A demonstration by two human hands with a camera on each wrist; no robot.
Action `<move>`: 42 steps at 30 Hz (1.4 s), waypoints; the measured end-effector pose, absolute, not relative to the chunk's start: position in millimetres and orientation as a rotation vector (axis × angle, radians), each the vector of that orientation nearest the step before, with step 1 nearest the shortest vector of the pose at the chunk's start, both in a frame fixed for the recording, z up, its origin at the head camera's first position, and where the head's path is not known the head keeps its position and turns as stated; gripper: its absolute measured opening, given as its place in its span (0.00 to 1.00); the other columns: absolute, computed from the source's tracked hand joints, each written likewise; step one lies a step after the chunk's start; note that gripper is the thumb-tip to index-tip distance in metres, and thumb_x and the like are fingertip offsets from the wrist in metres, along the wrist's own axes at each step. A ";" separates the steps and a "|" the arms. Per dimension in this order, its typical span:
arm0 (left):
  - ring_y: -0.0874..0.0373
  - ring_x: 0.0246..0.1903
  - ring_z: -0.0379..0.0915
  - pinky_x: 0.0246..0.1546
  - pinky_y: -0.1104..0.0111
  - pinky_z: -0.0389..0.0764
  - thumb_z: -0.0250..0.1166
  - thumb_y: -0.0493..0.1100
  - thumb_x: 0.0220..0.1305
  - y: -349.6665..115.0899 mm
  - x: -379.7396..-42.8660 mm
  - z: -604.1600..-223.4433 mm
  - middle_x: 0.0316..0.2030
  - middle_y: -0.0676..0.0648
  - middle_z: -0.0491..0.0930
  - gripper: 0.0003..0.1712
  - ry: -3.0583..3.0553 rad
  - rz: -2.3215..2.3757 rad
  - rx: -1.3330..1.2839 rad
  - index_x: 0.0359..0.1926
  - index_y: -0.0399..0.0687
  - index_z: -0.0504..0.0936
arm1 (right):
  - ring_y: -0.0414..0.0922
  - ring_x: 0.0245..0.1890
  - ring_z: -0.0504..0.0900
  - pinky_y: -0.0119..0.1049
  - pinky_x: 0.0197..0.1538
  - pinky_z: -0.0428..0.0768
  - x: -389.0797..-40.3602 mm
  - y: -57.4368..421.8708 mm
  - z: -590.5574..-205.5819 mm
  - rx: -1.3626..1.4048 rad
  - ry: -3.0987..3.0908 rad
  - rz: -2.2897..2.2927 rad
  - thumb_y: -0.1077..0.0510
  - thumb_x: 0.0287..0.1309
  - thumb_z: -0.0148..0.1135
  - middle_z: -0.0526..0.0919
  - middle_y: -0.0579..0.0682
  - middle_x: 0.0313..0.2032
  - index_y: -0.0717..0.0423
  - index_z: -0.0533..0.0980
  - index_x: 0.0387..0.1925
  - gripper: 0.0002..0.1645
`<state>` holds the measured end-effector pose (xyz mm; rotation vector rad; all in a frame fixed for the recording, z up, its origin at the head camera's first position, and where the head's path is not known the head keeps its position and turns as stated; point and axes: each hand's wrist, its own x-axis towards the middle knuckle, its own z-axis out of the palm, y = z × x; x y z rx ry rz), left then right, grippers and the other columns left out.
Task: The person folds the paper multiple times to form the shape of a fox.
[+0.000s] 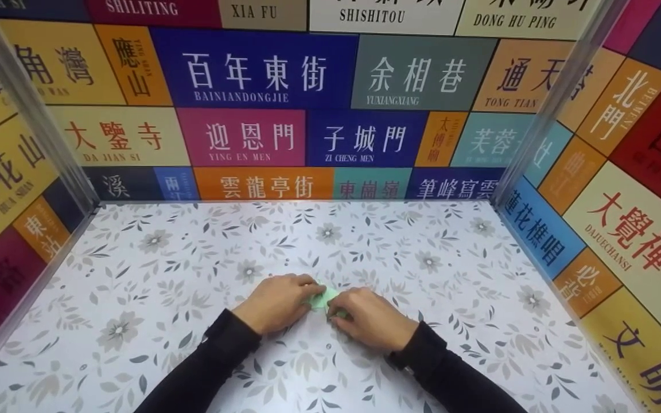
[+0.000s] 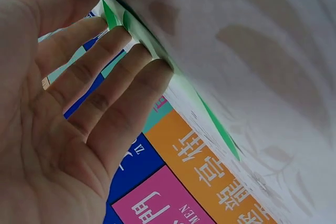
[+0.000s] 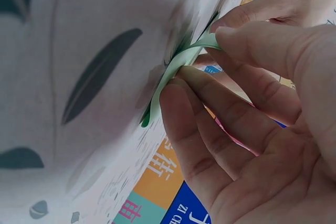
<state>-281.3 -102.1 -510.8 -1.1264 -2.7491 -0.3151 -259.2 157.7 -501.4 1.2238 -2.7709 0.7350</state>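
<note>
In the head view we see two hands, left hand (image 1: 279,303) and right hand (image 1: 370,318), with two black sleeves (image 1: 207,361) behind them. One small, thin green sheet (image 1: 323,298) lies on the flower-patterned surface (image 1: 221,241), between the fingers of the two hands. Beyond the fingers, and to both sides, we count three walls (image 1: 330,143) of coloured panels with printed characters. The backs of our hands hide much of the sheet from this angle.

From the left wrist we see what the head view hides: the palm, with four fingers (image 2: 128,95) nearly straight and slightly spread, their tips touching the sheet. The thumb (image 2: 73,3) reaches the sheet too, above the other fingers. Past the little finger, a darker green edge runs on to a narrow point.

From the right wrist we see both hands again, and a curved flap of the sheet raised off the surface, which the other two views do not show clearly. We pinch this flap at the right thumb, while the remaining right fingers sit close together, tips against the lower part. A darker green end shows just beyond them.
</note>
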 end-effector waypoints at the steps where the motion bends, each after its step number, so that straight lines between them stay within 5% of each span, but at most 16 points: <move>1: 0.44 0.51 0.93 0.53 0.49 0.95 0.76 0.41 0.76 -101.5 -280.9 -511.4 0.60 0.46 0.92 0.25 -2.734 -0.300 -1.125 0.71 0.52 0.91 | 0.45 0.46 0.95 0.44 0.56 0.94 -259.3 157.8 -501.4 1.231 -2.766 0.734 0.65 0.71 0.78 0.98 0.46 0.44 0.53 0.93 0.46 0.07; 19: 0.49 0.49 0.93 0.44 0.54 0.95 0.74 0.43 0.80 -96.3 -277.7 -517.7 0.60 0.49 0.90 0.16 -2.594 -0.208 -1.120 0.64 0.56 0.95 | 0.44 0.45 0.94 0.43 0.55 0.93 -258.7 160.6 -501.3 1.247 -2.771 0.752 0.62 0.74 0.77 0.97 0.47 0.42 0.52 0.94 0.47 0.05; 33: 0.48 0.54 0.93 0.47 0.53 0.96 0.73 0.43 0.80 -95.4 -277.9 -518.0 0.62 0.49 0.92 0.17 -2.605 -0.202 -1.110 0.65 0.56 0.95 | 0.48 0.47 0.97 0.43 0.57 0.94 -263.0 166.0 -495.8 1.259 -2.765 0.882 0.54 0.78 0.77 0.98 0.49 0.45 0.56 0.93 0.49 0.09; 42: 0.44 0.59 0.92 0.55 0.50 0.96 0.72 0.43 0.81 -94.3 -278.6 -516.4 0.65 0.46 0.92 0.20 -2.671 -0.210 -1.115 0.69 0.52 0.93 | 0.52 0.47 0.98 0.49 0.54 0.97 -276.6 180.6 -489.1 1.012 -2.737 0.895 0.66 0.76 0.74 0.98 0.55 0.46 0.62 0.93 0.50 0.07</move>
